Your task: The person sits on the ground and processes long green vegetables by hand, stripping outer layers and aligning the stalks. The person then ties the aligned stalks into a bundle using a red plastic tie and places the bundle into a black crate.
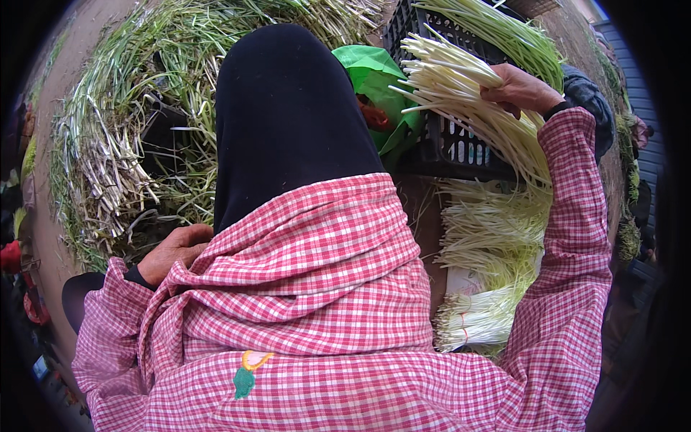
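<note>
My right hand (523,89) grips a bunch of long, pale, peeled vegetable stalks (453,89) at the upper right. Its white ends point left and its yellow-green ends hang down over a black plastic crate (467,151). My left hand (175,251) rests at my lap on the left, against the red checked garment (302,248). Its fingertips are hidden, so whether it pinches the cloth is unclear. Below the crate lie loose pale stalks (486,227) and, nearer me, white-stemmed bundles (475,318) tied with red bands.
A large heap of unpeeled green stalks (124,135) covers the ground at left. A green bag (372,70) with something reddish inside stands beside my black-trousered knee (286,108). More greens (502,38) lie across the crate. Dark cloth (588,108) sits right of it.
</note>
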Available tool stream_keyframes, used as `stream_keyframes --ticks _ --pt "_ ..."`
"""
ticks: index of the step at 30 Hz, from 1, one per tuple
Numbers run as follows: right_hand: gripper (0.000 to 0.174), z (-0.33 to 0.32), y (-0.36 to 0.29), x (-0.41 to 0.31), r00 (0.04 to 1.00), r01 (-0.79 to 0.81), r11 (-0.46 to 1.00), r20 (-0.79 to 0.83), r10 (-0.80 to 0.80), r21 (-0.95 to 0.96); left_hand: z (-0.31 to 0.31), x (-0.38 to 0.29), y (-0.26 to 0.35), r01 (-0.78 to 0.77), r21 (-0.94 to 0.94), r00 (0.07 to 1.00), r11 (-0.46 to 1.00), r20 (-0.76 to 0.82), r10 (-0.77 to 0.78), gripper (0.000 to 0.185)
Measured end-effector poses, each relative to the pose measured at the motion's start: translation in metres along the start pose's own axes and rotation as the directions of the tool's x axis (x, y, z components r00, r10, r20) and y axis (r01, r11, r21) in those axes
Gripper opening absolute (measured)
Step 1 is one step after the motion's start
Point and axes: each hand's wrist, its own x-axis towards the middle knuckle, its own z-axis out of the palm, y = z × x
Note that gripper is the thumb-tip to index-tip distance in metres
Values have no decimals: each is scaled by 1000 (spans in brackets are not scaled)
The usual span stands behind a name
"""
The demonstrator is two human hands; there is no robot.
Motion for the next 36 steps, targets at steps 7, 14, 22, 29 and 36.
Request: stream_keyframes --ticks 7,14,22,29,36 --pt "46 20 -23 -21 945 -213 711 -326 -23 -670 12 -6 14 37 53 998 998 -46 -34 36" --pt "71 31 0 -17 825 -161 677 -474 -306 -718 13 -5 13 20 29 999 999 -40 -19 41" --pt "80 34 43 15 866 88 892 -408 -288 -443 11 -2 6 -10 18 1000 1000 -12 10 43" --pt "87 22 39 19 907 95 912 -343 -244 -398 24 -9 8 -76 -64 995 995 -63 72 44" --pt "79 43 48 19 835 22 857 -462 -300 -515 14 5 -3 -63 42 997 997 -37 65 44"
